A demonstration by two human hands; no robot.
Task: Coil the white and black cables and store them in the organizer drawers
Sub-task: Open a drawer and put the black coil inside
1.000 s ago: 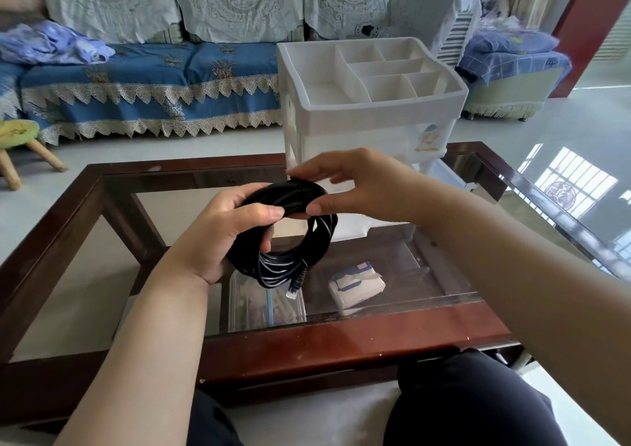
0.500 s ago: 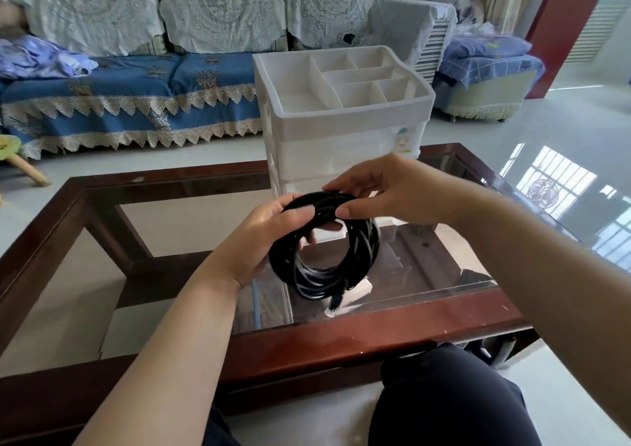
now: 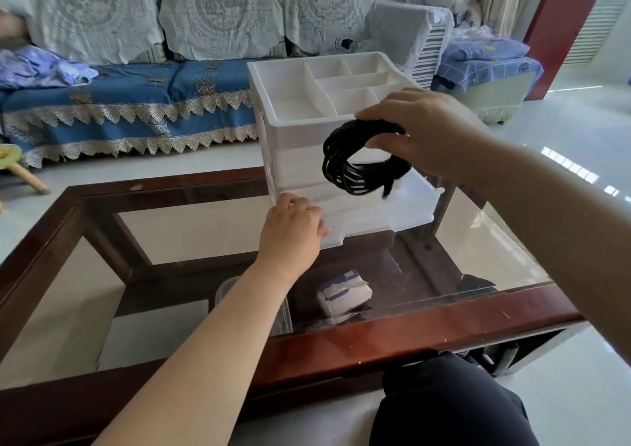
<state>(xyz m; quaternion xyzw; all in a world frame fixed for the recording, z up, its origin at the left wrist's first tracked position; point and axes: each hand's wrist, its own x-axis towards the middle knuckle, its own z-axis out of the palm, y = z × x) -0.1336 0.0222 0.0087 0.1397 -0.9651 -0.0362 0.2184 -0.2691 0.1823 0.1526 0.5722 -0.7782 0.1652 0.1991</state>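
A white plastic organizer (image 3: 273,131) with a divided top tray stands on the glass coffee table (image 3: 426,322). Its bottom drawer (image 3: 413,210) is pulled out toward me. My right hand (image 3: 426,131) grips the coiled black cable (image 3: 345,169) and holds it in the air just above the pulled-out drawer. My left hand (image 3: 292,230) grips the drawer's front left corner. No white cable shows.
Under the glass lie a blue and white packet (image 3: 343,293) and a clear container (image 3: 252,305). A blue-covered sofa (image 3: 136,100) runs behind the table, with a small wooden stool (image 3: 13,164) on the left. My dark-trousered knee (image 3: 454,404) is at the bottom right.
My left hand let go of the coil and took the drawer's front corner. The right hand alone carried the black coil up and forward over the drawer, which now stands pulled out.
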